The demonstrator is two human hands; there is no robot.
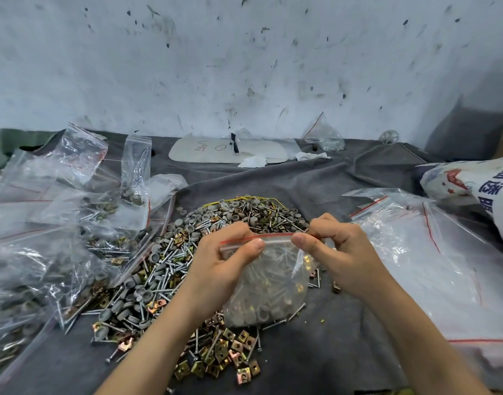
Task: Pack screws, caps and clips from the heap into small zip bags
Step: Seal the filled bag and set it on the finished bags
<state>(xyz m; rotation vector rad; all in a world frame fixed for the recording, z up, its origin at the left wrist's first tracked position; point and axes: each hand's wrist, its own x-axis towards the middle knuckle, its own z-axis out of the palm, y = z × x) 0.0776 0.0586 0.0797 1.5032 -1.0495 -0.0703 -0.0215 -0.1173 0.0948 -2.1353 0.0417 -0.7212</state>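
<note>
I hold a filled zip bag (269, 280) just above the heap (187, 269), my left hand (230, 258) and right hand (333, 249) pinching its red-lined top. I judge this the sealing step; next, press the strip shut along its length.

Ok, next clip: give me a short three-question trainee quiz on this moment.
1. True or false: the left hand and right hand both pinch the top edge of the bag.
2. Where does the pile of filled bags lie relative to the heap? A: to its left. B: to its right. C: in the person's lap.
3. Fill in: the stripe along the held bag's zip is ____.
Key: 1 true; 2 A; 3 red.
</note>
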